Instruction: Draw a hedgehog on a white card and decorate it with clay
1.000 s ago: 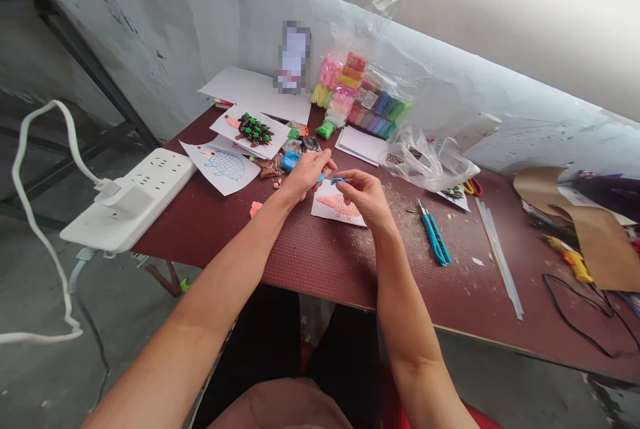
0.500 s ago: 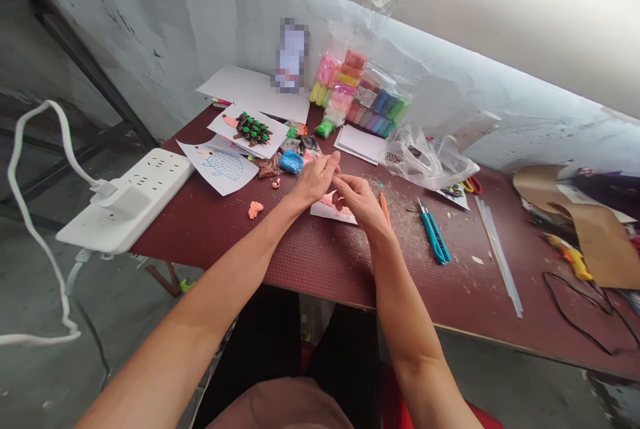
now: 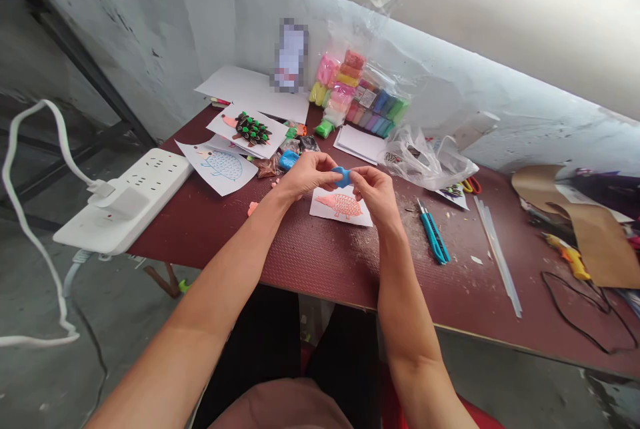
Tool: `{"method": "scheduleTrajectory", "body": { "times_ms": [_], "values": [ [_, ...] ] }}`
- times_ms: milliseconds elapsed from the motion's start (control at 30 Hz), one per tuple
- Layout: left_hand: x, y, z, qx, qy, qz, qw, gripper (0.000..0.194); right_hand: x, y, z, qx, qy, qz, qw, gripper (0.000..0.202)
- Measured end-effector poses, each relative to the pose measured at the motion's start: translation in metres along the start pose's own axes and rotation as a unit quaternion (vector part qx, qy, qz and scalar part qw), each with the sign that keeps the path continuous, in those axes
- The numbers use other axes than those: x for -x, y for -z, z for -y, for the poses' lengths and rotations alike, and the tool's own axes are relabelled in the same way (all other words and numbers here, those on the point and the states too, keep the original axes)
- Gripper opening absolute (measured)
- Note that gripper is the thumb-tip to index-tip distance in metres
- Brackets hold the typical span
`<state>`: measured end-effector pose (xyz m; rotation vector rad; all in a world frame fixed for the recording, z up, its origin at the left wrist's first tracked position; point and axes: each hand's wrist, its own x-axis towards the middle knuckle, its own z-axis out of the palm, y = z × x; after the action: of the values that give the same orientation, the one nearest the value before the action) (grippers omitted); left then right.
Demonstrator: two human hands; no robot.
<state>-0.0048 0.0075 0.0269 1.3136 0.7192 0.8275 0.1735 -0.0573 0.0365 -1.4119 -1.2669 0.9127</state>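
Note:
Between my two hands is a flattened piece of blue modelling clay (image 3: 342, 176), held just above the table. My left hand (image 3: 311, 173) pinches its left edge, and my right hand (image 3: 376, 190) pinches its right edge. Below them lies a white card (image 3: 345, 206) with an orange hedgehog drawing whose head is filled with pink clay. A larger lump of blue clay (image 3: 289, 160) sits beyond my left wrist among small bags of clay. Pink clay bits (image 3: 253, 208) rest left of my left forearm, which partly covers them.
Hedgehog pictures (image 3: 220, 164) and a white power strip (image 3: 135, 196) are at the left. Packs of coloured clay (image 3: 373, 106) lean on the wall. A teal utility knife (image 3: 434, 232), glue sticks (image 3: 499, 256), a plastic bag (image 3: 425, 159) and a yellow glue gun (image 3: 570, 256) lie rightward.
My hands have drawn apart from each other, and the blue clay now shows between my fingertips. The hedgehog card beneath is more exposed. My left forearm covers more of the pink bits.

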Motion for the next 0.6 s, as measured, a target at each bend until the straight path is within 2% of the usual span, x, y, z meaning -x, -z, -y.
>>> {"method": "scheduleTrajectory", "body": {
  "times_ms": [167,433,600],
  "values": [
    [-0.0026,-0.0042,0.0033,0.019,0.013,-0.036,0.999,0.034,0.0019,-0.003,0.0039,-0.021,-0.008,0.007,1.0,0.034],
    [0.0014,-0.0047,-0.0005,0.02,-0.007,0.013,1.0,0.029,0.0008,-0.0032,0.0011,0.001,0.007,0.002,1.0,0.031],
    [-0.003,-0.0076,0.0053,0.022,-0.014,-0.025,0.999,0.019,0.0026,-0.0075,0.0018,0.0,0.033,0.0,0.999,0.036]
  ]
}}
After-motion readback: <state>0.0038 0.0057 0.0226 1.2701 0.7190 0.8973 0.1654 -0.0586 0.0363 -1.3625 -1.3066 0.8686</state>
